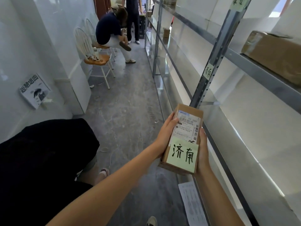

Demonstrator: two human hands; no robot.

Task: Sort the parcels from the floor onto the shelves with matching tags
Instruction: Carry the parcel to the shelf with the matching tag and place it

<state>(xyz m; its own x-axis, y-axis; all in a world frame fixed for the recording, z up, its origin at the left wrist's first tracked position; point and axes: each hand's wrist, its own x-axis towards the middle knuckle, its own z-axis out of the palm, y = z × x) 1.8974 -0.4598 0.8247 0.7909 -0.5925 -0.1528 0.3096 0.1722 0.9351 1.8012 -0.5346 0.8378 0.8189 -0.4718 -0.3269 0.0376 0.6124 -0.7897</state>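
Parcel (182,139) held between left hand (164,134) and right hand (203,152).

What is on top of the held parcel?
On the parcel: a white shipping label and a green note reading 济南. The note covers the label's lower edge; both hands hide its sides.

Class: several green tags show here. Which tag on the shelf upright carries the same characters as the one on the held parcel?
The lower tag on the upright, reading 济南 like the parcel's tag. The upper tag is cut off and differs.
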